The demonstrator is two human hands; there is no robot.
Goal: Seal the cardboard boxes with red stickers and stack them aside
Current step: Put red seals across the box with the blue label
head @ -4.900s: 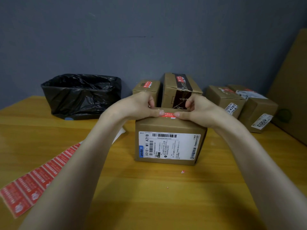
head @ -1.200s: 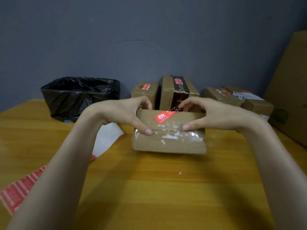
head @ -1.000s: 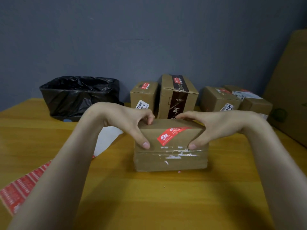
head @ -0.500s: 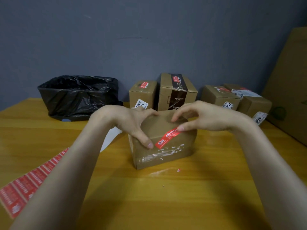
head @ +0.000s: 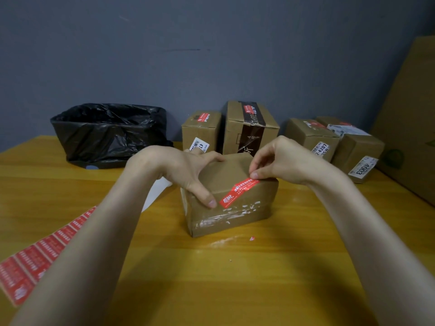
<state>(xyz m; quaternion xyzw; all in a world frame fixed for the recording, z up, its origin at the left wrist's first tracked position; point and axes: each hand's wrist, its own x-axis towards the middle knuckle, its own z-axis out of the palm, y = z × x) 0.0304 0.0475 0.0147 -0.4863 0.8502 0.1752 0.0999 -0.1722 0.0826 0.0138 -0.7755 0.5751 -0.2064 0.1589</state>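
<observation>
1. Two bare hands work on one cardboard box (head: 226, 208). It sits on the wooden desk (head: 235, 290) about midway between the near and far edges, turned so that one corner points toward the near edge.
2. The left hand (head: 186, 170) grips the box from its left side. Its fingers are curled over the top and its thumb is pressed on the front face, the tip just beside the lower end of the red sticker (head: 237, 191).
3. The sticker runs slantwise from the front face up over the top front edge.
4. The right hand (head: 282, 161) has its thumb and forefinger tips drawn together, clamped on the sticker's upper end. Its other fingers are curled above.
5. Clear tape with torn white patches crosses the box's front face.
6. A tiny red scrap (head: 252, 238) lies on the desk near the box's right front corner.
7. A strip of red stickers (head: 42, 252) lies toward the desk's near-left corner. A white sheet (head: 155, 191) shows behind the left forearm.
8. A bin lined with a black bag (head: 110, 132) stands at the far edge, toward the far-left corner.
9. A row of four cardboard boxes (head: 249, 128) stands along the far edge to the right of the bin. Red stickers show on the tops of the two leftmost.
10. A large cardboard panel (head: 409, 114) stands at the desk's right edge.
</observation>
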